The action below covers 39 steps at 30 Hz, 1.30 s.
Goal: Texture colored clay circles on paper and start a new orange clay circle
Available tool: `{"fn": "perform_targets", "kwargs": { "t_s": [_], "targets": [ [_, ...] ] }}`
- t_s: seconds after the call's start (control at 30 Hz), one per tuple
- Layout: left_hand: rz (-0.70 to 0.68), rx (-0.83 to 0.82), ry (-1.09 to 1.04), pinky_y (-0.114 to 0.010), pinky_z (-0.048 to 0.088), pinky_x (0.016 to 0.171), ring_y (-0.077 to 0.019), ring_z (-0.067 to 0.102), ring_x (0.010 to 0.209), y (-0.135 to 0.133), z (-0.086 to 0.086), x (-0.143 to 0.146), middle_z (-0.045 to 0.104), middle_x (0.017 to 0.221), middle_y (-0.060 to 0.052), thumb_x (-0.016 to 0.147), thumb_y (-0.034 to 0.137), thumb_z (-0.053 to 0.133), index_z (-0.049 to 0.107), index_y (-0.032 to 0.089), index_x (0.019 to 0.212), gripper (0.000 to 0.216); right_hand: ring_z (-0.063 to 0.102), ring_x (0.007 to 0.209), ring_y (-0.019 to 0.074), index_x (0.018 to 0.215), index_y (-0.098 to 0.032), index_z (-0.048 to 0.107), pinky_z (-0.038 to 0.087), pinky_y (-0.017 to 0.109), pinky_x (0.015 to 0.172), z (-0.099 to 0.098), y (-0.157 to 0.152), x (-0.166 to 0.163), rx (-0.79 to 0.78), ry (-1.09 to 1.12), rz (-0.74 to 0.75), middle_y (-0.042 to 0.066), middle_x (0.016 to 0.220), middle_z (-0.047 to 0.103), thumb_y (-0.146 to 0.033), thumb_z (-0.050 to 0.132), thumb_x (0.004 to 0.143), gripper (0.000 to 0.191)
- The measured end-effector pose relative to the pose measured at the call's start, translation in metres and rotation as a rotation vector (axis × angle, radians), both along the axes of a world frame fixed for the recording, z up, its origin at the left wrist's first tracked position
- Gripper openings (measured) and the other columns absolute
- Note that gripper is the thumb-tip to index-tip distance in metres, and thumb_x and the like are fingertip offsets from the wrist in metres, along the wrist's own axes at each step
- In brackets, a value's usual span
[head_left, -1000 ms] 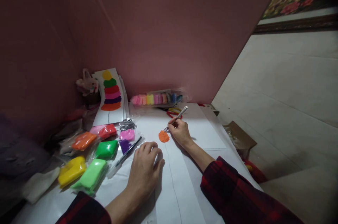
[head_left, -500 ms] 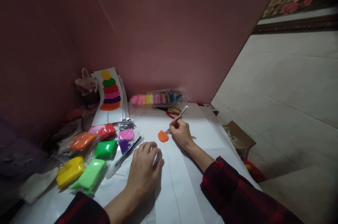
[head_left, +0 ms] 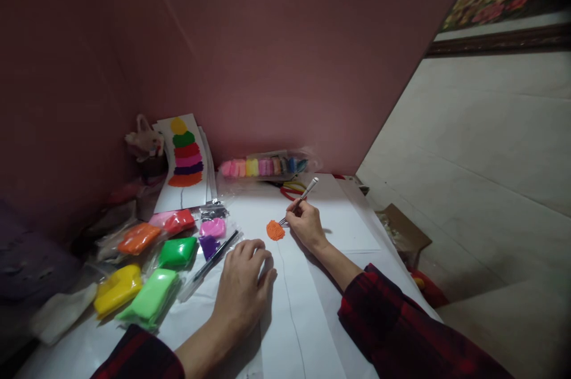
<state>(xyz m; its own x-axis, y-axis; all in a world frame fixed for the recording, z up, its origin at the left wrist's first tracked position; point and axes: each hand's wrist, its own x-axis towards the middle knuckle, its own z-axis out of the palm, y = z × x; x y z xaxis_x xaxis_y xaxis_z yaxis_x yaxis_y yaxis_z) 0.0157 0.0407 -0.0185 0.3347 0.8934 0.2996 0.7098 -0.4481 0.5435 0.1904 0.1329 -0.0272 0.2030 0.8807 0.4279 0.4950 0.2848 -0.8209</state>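
Observation:
My right hand [head_left: 307, 225] is closed round a fork [head_left: 307, 190], its handle slanting up to the right. The tines reach the right edge of a round, rough-textured orange clay patch [head_left: 275, 230]. That patch lies on a white sheet of paper [head_left: 307, 319], at the upper end of a long thin drawn line. My left hand [head_left: 245, 272] lies on the paper's left side, fingers loosely spread and slightly curved, with nothing seen in it. A black pen [head_left: 216, 256] rests just left of it.
Bagged clay lies at left: yellow [head_left: 118, 291], light green [head_left: 149, 297], dark green [head_left: 177, 253], orange [head_left: 139, 239]. Behind are a picture of stacked coloured bands [head_left: 187, 156], a clay pack [head_left: 265, 167] and scissors [head_left: 292, 190]. A cardboard box [head_left: 407, 230] stands right of the table.
Almost nothing differs. The fork's tines shift very slightly at the orange clay's edge, while my left hand stays in place.

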Motion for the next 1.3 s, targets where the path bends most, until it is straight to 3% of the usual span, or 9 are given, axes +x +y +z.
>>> {"fn": "perform_targets", "kwargs": {
  "t_s": [1.3],
  "targets": [
    [0.003, 0.011, -0.005, -0.045, 0.040, 0.089, -0.0266, 0.051, 0.105, -0.0006, 0.0010, 0.0001, 0.060, 0.110, -0.006, 0.083, 0.013, 0.056, 0.062, 0.020, 0.086, 0.010, 0.051, 0.053, 0.0148, 0.063, -0.021, 0.054, 0.042, 0.027, 0.055, -0.0021, 0.0034, 0.0024, -0.040, -0.003, -0.028, -0.002, 0.057, 0.057, -0.021, 0.050, 0.064, 0.004]
  ]
}}
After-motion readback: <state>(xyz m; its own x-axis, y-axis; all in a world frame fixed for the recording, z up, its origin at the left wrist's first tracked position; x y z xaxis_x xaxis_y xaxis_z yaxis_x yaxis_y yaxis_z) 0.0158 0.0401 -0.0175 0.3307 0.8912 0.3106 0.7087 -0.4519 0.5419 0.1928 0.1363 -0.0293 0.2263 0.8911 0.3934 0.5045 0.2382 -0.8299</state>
